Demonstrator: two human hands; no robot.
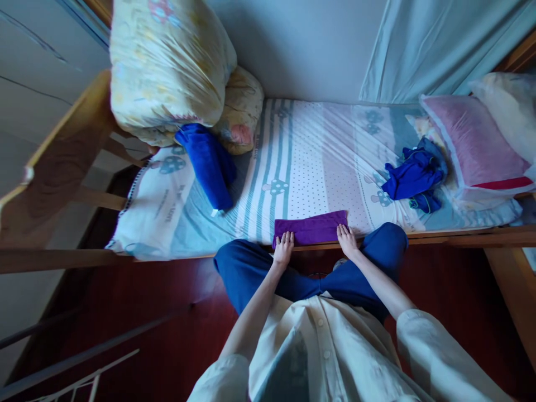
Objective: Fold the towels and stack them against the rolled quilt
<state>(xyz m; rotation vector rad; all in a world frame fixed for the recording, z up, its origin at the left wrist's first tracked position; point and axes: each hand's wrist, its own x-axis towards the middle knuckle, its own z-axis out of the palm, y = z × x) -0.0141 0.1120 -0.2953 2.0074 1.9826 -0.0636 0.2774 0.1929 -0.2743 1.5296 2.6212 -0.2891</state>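
Observation:
A purple towel (315, 228), folded into a long strip, lies along the front edge of the bed. Flat on its left end rests my left hand (285, 249), fingers stretched forward. My right hand (347, 240) lies on the right end, its fingers also extended on the cloth. Neither hand grips the towel; both press on it from above. Farther left on the bed is a rolled or folded blue towel (209, 167). A crumpled blue garment (415, 172) sits to the right.
The bed (310, 156) has a patterned sheet. Bulky bedding (167, 67) is piled at its left end, beside a wooden bed end (62, 162). A pink cushion (481, 139) in a clear wrapper lies at the right. A pale curtain (439, 50) hangs behind.

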